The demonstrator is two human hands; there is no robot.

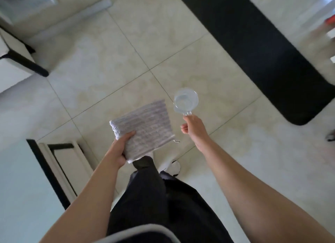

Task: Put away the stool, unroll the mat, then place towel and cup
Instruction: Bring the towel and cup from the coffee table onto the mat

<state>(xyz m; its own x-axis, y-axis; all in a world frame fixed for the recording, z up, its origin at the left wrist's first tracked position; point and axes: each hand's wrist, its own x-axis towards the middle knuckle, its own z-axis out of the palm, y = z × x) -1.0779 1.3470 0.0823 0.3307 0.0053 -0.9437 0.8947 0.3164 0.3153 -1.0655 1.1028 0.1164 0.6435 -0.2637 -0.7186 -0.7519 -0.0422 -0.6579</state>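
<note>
A black mat [259,48] lies unrolled flat on the tiled floor, running from the top centre to the right. My left hand [118,149] grips a folded white ribbed towel [146,128] from below, held level in front of me. My right hand [193,127] holds a clear glass cup [185,103] by its handle, mouth up, above the bare tiles to the left of the mat's near end. Both hands are in the air, apart from the mat.
A white table [20,179] with a black frame edge is at the lower left. A white piece of furniture with black legs [20,59] stands at the upper left. My legs and one foot [174,167] show below. Small blurred objects lie at the right edge.
</note>
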